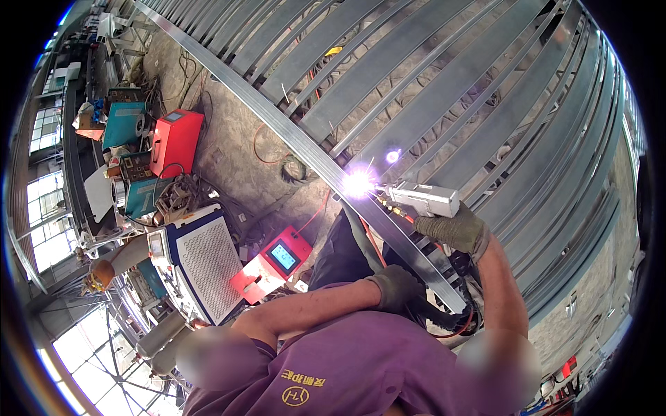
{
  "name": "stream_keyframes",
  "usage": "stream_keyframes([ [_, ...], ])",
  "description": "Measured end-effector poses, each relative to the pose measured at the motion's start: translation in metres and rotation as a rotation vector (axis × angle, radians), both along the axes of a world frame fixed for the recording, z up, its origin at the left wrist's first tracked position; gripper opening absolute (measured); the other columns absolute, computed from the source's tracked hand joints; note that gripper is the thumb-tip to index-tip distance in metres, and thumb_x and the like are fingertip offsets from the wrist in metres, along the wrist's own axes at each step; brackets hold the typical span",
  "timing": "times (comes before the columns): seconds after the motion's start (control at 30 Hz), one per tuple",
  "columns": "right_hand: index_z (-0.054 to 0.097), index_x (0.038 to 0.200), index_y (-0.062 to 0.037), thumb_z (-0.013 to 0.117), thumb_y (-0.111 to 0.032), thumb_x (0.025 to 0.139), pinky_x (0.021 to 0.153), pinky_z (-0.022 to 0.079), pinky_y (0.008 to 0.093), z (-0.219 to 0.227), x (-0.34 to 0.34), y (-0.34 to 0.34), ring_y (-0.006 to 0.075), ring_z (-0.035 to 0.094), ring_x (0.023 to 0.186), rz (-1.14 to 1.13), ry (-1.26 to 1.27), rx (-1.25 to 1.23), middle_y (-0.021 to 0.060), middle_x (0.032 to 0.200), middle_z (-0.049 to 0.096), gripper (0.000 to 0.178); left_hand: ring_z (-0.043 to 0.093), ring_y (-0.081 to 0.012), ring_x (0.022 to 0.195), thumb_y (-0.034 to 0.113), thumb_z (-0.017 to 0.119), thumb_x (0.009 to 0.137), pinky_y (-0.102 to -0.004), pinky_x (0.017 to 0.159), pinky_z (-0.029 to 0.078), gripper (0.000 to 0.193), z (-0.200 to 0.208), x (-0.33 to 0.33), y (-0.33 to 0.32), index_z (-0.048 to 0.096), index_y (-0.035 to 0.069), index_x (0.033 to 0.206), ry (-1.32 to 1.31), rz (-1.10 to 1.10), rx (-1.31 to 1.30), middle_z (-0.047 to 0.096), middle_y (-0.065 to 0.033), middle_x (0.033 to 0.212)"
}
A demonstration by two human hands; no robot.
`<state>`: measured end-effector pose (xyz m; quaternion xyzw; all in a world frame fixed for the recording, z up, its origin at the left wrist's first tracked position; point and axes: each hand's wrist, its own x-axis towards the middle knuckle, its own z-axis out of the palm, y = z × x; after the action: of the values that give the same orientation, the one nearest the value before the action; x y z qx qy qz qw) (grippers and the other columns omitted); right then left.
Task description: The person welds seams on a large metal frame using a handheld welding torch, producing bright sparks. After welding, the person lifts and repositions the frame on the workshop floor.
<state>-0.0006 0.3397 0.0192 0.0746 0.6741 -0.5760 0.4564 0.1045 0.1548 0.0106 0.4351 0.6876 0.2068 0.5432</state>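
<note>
In a grey work glove, my right hand [454,231] is wrapped round the rear of a silver handheld welding gun [424,199]. Its nozzle points left at a glaring weld spot [358,183] on the long metal frame rail [305,145]; the glare hides the seam. Flat metal slats [388,80] run up and right from that rail. My left hand [399,286], gloved too, is closed low in front of my body, beside the rail's near end. A black-sleeved cable [440,315] comes out from under it, and its fingertips are partly hidden.
To the left stand a red box with a lit screen [283,256], a white perforated machine cabinet [208,253], another red case [175,142] and teal power units [125,123]. Coiled cables [293,168] lie on the concrete floor. An orange hose [374,244] hangs by the rail.
</note>
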Motion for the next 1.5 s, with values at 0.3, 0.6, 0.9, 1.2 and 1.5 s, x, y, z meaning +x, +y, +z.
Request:
stream_keyframes([
  [0.3, 0.061, 0.142, -0.0077, 0.086, -0.033, 0.086, 0.09, 0.058, 0.0329, 0.0, 0.002, 0.001, 0.0183, 0.069, 0.104, -0.013, 0.02, -0.035, 0.0101, 0.12, 0.074, 0.066, 0.073, -0.0328, 0.107, 0.025, 0.074, 0.081, -0.0455, 0.09, 0.057, 0.04, 0.0, 0.002, 0.002, 0.073, 0.013, 0.119, 0.007, -0.007, -0.006, 0.076, -0.0121, 0.109],
  [0.6, 0.062, 0.139, -0.007, 0.085, -0.031, 0.086, 0.088, 0.058, 0.0324, -0.002, 0.004, 0.001, 0.017, 0.069, 0.1, -0.028, 0.047, -0.056, 0.0086, 0.118, 0.074, 0.063, 0.073, -0.0324, 0.107, 0.023, 0.071, 0.084, -0.0448, 0.09, 0.057, 0.038, 0.002, 0.001, 0.003, 0.072, 0.013, 0.12, 0.003, -0.013, -0.015, 0.076, -0.0119, 0.111],
  [0.9, 0.06, 0.142, -0.0073, 0.086, -0.033, 0.086, 0.087, 0.058, 0.0318, -0.005, 0.009, 0.004, 0.0162, 0.068, 0.1, -0.063, 0.04, -0.074, 0.008, 0.117, 0.074, 0.067, 0.073, -0.0322, 0.107, 0.023, 0.071, 0.084, -0.0451, 0.091, 0.057, 0.038, 0.004, -0.001, 0.005, 0.072, 0.014, 0.121, 0.0, -0.029, -0.021, 0.076, -0.0118, 0.111],
  [1.2, 0.057, 0.145, -0.0073, 0.087, -0.019, 0.086, 0.089, 0.058, 0.0288, -0.003, 0.01, 0.004, 0.0133, 0.065, 0.105, -0.072, 0.045, -0.097, 0.0066, 0.123, 0.071, 0.067, 0.073, -0.0331, 0.105, 0.023, 0.071, 0.083, -0.0462, 0.09, 0.057, 0.038, -0.002, 0.005, 0.005, 0.072, 0.015, 0.121, -0.004, -0.008, -0.007, 0.077, -0.0116, 0.108],
  [1.5, 0.061, 0.14, -0.0056, 0.086, -0.027, 0.085, 0.087, 0.058, 0.031, -0.009, 0.015, 0.007, 0.0162, 0.069, 0.1, -0.115, 0.047, -0.131, 0.0091, 0.116, 0.075, 0.064, 0.073, -0.033, 0.105, 0.023, 0.071, 0.083, -0.046, 0.09, 0.056, 0.039, -0.001, 0.004, 0.006, 0.072, 0.016, 0.122, 0.0, -0.017, 0.011, 0.077, -0.0111, 0.109],
])
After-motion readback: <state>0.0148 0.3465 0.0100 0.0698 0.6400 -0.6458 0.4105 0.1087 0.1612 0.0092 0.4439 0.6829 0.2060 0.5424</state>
